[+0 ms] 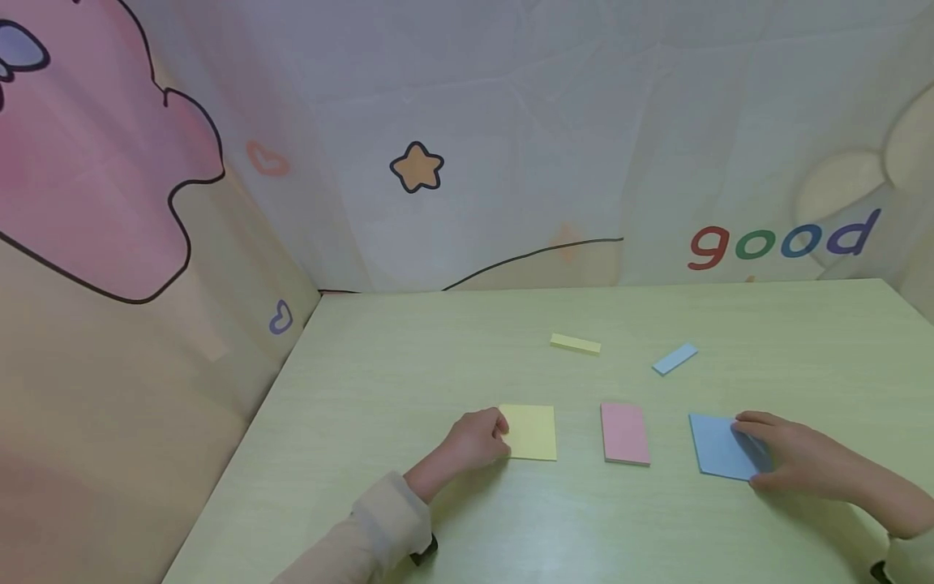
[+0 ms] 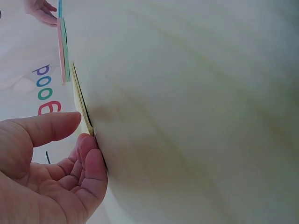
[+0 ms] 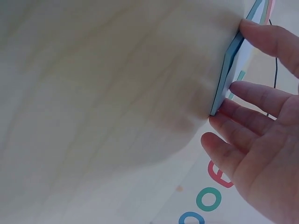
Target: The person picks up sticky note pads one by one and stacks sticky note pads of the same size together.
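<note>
A yellow sticky note pad lies flat on the table, and my left hand holds its left edge with curled fingers. From the left wrist view, the corner of that pad sits between the thumb and fingertips. My right hand grips a blue sticky note pad by its right part, thumb at the near edge and fingers at the far edge. Seen from the right wrist, the blue pad shows edge-on, bent between thumb and fingers. A pink rectangular sticky note pad lies between the two hands.
Behind the pads lie a narrow yellow strip pad and a narrow blue strip pad, set at angles. The pale wood-grain table meets a printed cloth backdrop at its back and left edges.
</note>
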